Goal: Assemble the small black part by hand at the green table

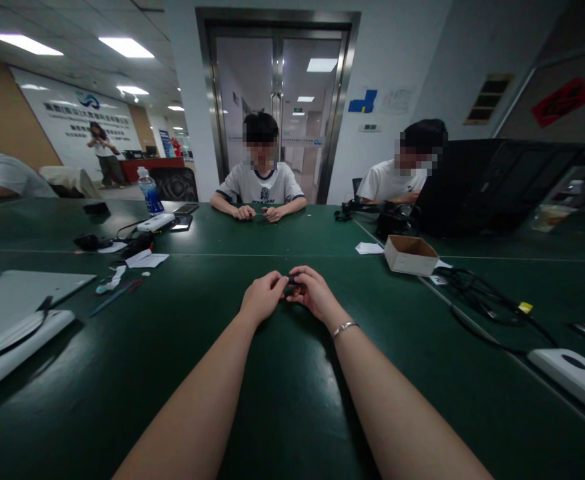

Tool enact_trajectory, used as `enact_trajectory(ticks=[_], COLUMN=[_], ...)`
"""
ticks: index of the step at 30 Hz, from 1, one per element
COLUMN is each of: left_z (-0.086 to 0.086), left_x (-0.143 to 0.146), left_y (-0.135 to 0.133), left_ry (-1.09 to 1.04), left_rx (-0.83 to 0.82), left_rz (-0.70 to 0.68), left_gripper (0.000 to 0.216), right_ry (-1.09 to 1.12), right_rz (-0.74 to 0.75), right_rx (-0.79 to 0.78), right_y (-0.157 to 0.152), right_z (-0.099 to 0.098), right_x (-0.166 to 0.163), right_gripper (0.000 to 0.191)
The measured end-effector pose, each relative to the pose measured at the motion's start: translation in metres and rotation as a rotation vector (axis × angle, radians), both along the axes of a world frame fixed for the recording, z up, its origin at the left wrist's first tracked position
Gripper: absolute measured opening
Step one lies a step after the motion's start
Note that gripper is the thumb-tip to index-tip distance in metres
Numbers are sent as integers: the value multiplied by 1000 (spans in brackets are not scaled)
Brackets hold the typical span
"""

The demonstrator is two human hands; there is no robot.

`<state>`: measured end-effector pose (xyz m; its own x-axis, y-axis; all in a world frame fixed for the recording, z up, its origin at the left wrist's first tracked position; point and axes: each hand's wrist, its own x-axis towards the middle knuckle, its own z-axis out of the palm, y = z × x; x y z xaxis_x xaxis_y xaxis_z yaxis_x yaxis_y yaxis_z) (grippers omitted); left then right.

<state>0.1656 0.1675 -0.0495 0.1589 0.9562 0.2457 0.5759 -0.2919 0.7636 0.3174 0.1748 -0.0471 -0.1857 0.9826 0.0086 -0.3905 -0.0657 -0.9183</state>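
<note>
— Dark piece [292, 279]: where is it?

— Between your fingertips, just above the green table [292, 413], dead ahead at twelve o'clock. Your left hand [262, 298] and right hand [313, 293] both pinch the dark piece, fingers closed on it. It's too small to say what it is.

— And around them?

— A bracelet [345, 327] sits on your right wrist. A cardboard box [410, 255] stands at two o'clock, black cables [482, 297] at three, white paper scraps [145, 259] at ten. Across from you, at twelve, a person [261, 183] rests both hands on the table.
</note>
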Motion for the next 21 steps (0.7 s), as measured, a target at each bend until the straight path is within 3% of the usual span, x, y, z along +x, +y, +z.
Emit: enact_trajectory(ticks=[4, 10, 17, 21], left_z=[2, 4, -1, -4], left_x=[0, 0, -2, -2], left_y=[0, -2, 2, 3], left_ry=[-4, -11, -17, -86], left_rx=[-23, -36, -24, -7], left_rz=[31, 6, -22, -26], left_gripper=[49, 22, 42, 28], right_ry=[4, 12, -8, -3], right_rz=[3, 2, 15, 7], right_rx=[-6, -9, -5, -23], right_y=[1, 3, 1, 1], right_z=[0, -2, -1, 0], right_x=[0, 1, 0, 1], right_gripper=[19, 18, 18, 17])
